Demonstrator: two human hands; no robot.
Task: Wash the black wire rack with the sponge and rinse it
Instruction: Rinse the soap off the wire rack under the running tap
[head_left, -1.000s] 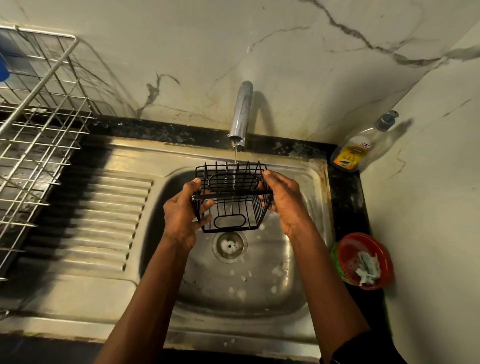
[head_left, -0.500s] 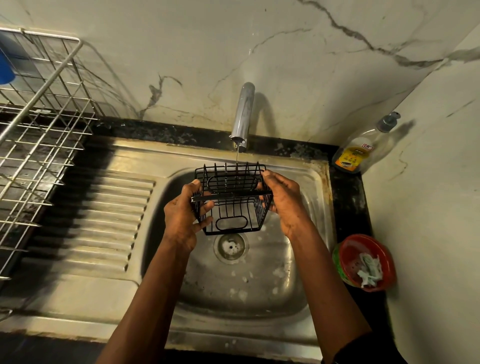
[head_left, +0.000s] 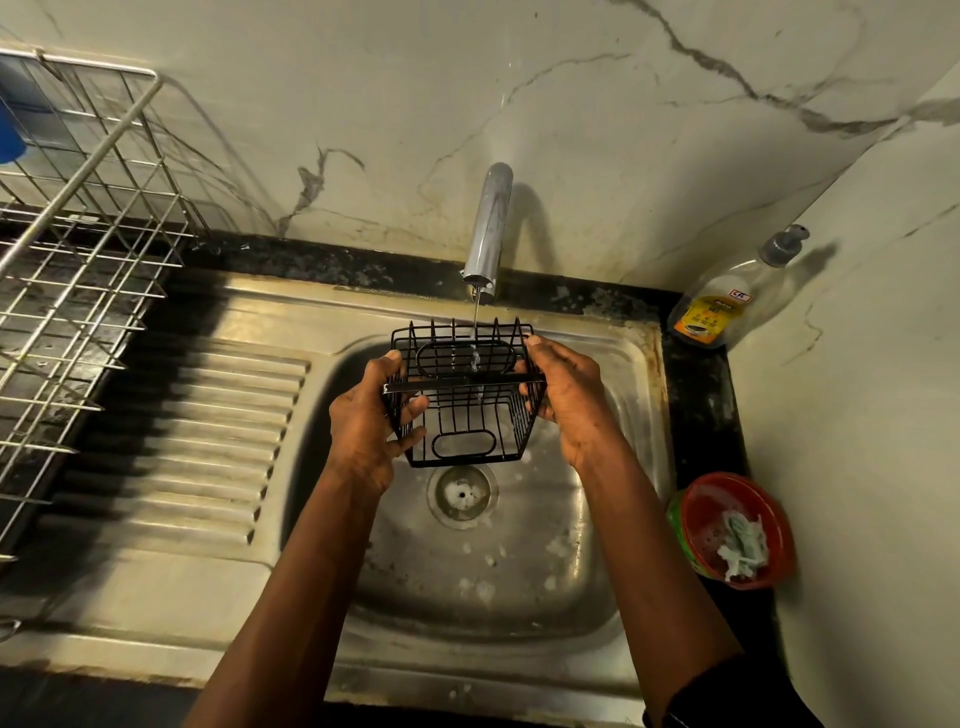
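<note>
A small black wire rack (head_left: 464, 410) hangs over the steel sink basin (head_left: 519, 587), held under a thin stream of water from the chrome tap (head_left: 488, 234). My left hand (head_left: 366, 421) grips its left side, fingers curled through the wires. Its right side is gripped by my right hand (head_left: 566, 397). The water lands on the rack's far wall. A sponge cannot be made out for certain; a pale, crumpled thing lies in the red bowl (head_left: 735, 530).
A silver wire dish rack (head_left: 78, 291) stands at the left beside the ribbed drainboard (head_left: 208, 447). A soap pump bottle (head_left: 727, 301) sits in the back right corner. The red bowl rests on the black counter to the sink's right. Marble walls close the back and right.
The rack and both hands stay almost in place under the running water; the rack has shifted very slightly.
</note>
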